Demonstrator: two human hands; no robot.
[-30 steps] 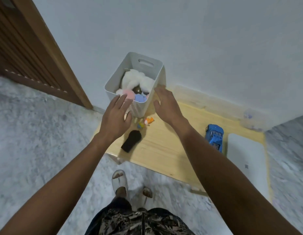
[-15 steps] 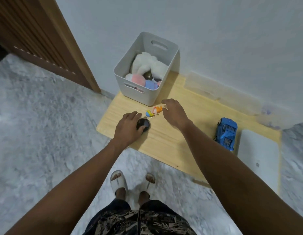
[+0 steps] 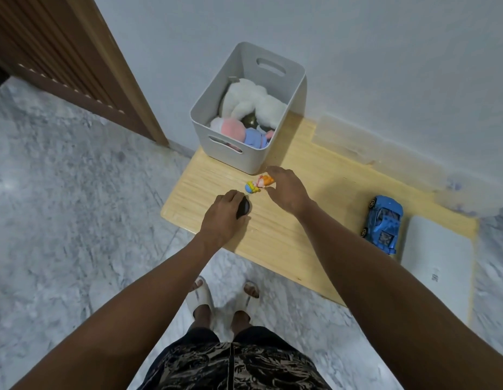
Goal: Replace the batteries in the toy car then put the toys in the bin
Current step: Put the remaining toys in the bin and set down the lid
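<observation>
a small dark toy (image 3: 242, 207) is being covered by the left hand (image 3: 226, 218) at the near left part of the tabletop (image 3: 287, 235); the fingers are curled over it, so this grip is judged to be closing round the toy, though the underside contact is hidden. the right hand (image 3: 287, 190) is being held just beside two little figures, an orange one (image 3: 265, 180) and a blue and yellow one (image 3: 252, 187); its fingers are loosely bent around the orange one and nothing is seen to be pinched yet, so whether that grip is closed cannot be told.

the bin (image 3: 246, 114) is standing just beyond both grips, against the wall, with a white plush (image 3: 253, 101) and a pink and blue doll (image 3: 246, 133) already lying inside. the toy car (image 3: 382, 223) is lying well to the right of the right grip, beside a white pad (image 3: 438, 266), untouched; whether its batteries are changed cannot be told.

the likely trouble: the two figures are lying touching each other, so one may be knocked away or dropped if both are being gathered in one grip. the dark toy may slip if it is being lifted by the fingertips alone. the car may be binned with its batteries unchecked.
</observation>
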